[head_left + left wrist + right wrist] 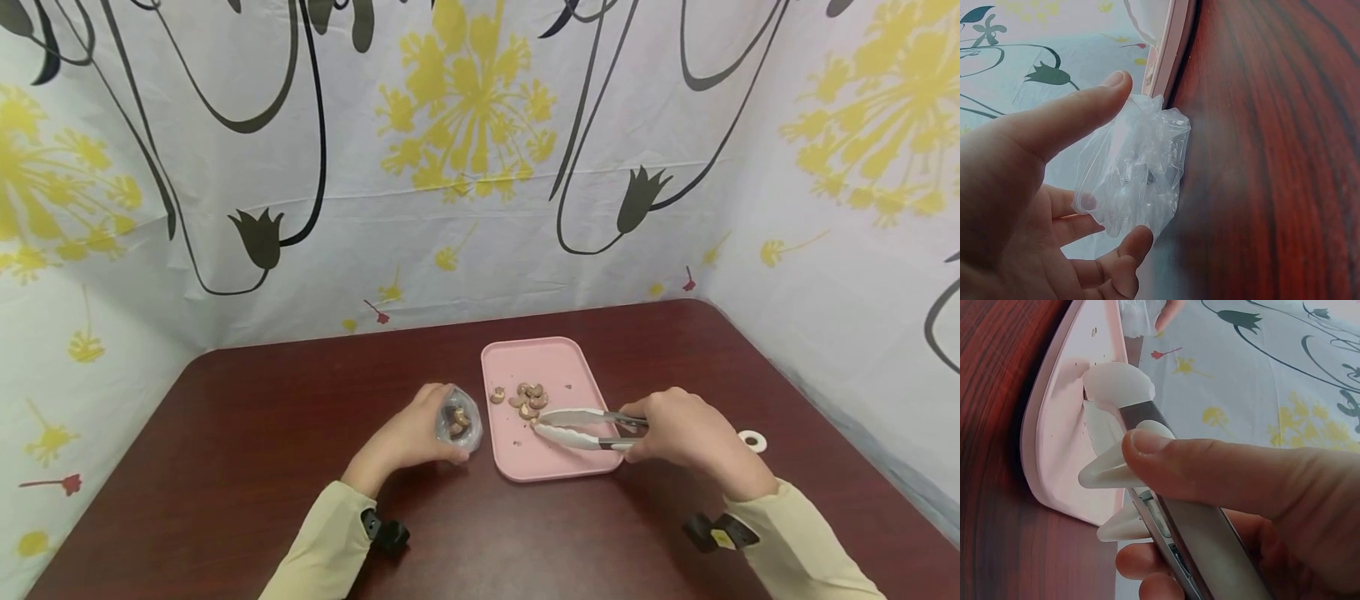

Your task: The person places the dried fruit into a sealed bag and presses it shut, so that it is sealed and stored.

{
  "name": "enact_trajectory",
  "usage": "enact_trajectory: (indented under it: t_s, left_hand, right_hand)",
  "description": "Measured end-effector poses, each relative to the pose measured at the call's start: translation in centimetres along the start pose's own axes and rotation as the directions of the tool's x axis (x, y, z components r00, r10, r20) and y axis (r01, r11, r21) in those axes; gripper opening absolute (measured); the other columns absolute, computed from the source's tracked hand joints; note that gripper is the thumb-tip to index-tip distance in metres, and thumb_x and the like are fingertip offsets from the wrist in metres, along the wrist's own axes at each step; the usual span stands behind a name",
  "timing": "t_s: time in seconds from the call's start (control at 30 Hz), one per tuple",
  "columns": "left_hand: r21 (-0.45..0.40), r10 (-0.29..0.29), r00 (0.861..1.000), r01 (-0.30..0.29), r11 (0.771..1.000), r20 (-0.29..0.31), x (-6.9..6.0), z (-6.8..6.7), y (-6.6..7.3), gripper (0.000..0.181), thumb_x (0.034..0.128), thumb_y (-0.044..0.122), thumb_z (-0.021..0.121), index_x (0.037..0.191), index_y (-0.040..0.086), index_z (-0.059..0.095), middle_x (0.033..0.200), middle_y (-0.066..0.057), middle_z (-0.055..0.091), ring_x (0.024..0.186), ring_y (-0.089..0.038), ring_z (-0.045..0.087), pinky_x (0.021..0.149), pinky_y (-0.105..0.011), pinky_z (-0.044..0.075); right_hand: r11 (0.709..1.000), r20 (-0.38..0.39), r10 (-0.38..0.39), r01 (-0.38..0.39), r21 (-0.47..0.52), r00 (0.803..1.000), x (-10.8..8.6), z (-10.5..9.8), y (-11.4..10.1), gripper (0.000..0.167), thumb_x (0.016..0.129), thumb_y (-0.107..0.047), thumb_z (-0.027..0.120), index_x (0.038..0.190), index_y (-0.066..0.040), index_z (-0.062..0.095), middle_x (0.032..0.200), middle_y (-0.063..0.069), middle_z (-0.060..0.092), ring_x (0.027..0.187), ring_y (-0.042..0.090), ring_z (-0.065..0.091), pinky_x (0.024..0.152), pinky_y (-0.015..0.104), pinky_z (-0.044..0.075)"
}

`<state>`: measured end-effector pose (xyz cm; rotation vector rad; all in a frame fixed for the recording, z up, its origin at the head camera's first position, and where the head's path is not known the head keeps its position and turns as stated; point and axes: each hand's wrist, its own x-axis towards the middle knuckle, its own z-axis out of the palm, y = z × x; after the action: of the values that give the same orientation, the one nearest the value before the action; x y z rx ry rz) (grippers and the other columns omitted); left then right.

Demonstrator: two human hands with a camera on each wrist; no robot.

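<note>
A crumpled clear plastic bag (1141,169) stands upright on the table, its mouth open, with a few cashews (459,422) inside. My left hand (408,435) holds it from the left side, thumb on the near side and fingers curled about it. To its right lies a pink tray (532,357) bearing several cashews (534,400) and small crumbs. My right hand (678,429) grips metal tongs (1191,537) with white tips, thumb on one arm and fingers on the other. The tips are slightly apart, low over the tray beside the nearest cashews.
The dark reddish wooden table (247,467) carries everything. A white ring-shaped object (752,441) sits right of the tray, partly behind my right wrist. White cloth (480,275) with yellow and grey flower patterns hangs around the back and sides.
</note>
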<state>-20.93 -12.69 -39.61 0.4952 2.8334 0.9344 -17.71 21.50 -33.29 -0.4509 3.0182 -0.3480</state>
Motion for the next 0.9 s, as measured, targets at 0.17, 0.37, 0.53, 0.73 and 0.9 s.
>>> enact_trajectory:
  t_s: [0.17,0.37,0.53,0.73,0.9]
  left_hand:
    - [-0.007,0.004,1.000,-0.004,1.000,0.000,-0.1,0.0,0.0,0.101,0.0645,0.030,0.088,0.145,0.004,0.034,0.144,-0.014,0.036,0.119,-0.026,0.048,0.101,-0.045,0.042]
    - [-0.006,-0.003,1.000,0.003,1.000,-0.001,-0.1,0.0,0.1,0.101,0.0649,0.031,0.088,0.146,0.004,0.034,0.144,-0.013,0.036,0.119,-0.025,0.048,0.101,-0.044,0.043]
    - [-0.008,-0.004,1.000,0.004,1.000,0.000,-0.1,-0.1,0.1,0.102,0.0648,0.031,0.088,0.146,0.004,0.033,0.145,-0.013,0.036,0.119,-0.025,0.048,0.100,-0.045,0.043]
    - [0.003,0.013,1.000,-0.013,1.000,-0.005,-0.1,0.0,0.0,0.102,0.0645,0.031,0.088,0.146,0.003,0.033,0.145,-0.015,0.036,0.118,-0.026,0.049,0.099,-0.046,0.044]
    - [0.008,0.033,0.999,-0.033,0.999,-0.014,0.0,0.1,-0.2,0.102,0.0644,0.031,0.088,0.145,0.001,0.034,0.144,-0.016,0.036,0.119,-0.027,0.050,0.099,-0.046,0.044]
  right_hand:
    - [1.000,0.010,0.010,-0.010,-0.002,1.000,-0.2,0.0,0.4,0.022,0.060,-0.024,0.078,0.075,-0.030,0.064,0.059,-0.008,0.048,0.060,0.013,0.044,0.052,0.031,0.032]
    - [1.000,0.018,0.004,-0.004,-0.004,1.000,-0.3,0.1,0.7,0.023,0.060,-0.025,0.079,0.077,-0.029,0.064,0.058,-0.009,0.047,0.059,0.012,0.044,0.052,0.030,0.032]
    - [1.000,0.024,0.007,-0.007,-0.011,1.000,-0.4,0.1,0.9,0.024,0.062,-0.023,0.080,0.081,-0.028,0.067,0.059,-0.009,0.048,0.059,0.012,0.044,0.053,0.031,0.033]
    - [1.000,0.005,0.010,-0.010,-0.023,1.000,-0.4,0.1,1.0,0.025,0.060,-0.022,0.080,0.077,-0.033,0.065,0.059,-0.009,0.048,0.060,0.012,0.044,0.052,0.031,0.032]
    - [1.000,0.003,0.017,-0.016,-0.019,1.000,-0.5,0.1,1.1,0.026,0.060,-0.022,0.080,0.078,-0.033,0.065,0.060,-0.010,0.049,0.061,0.012,0.044,0.052,0.031,0.032]
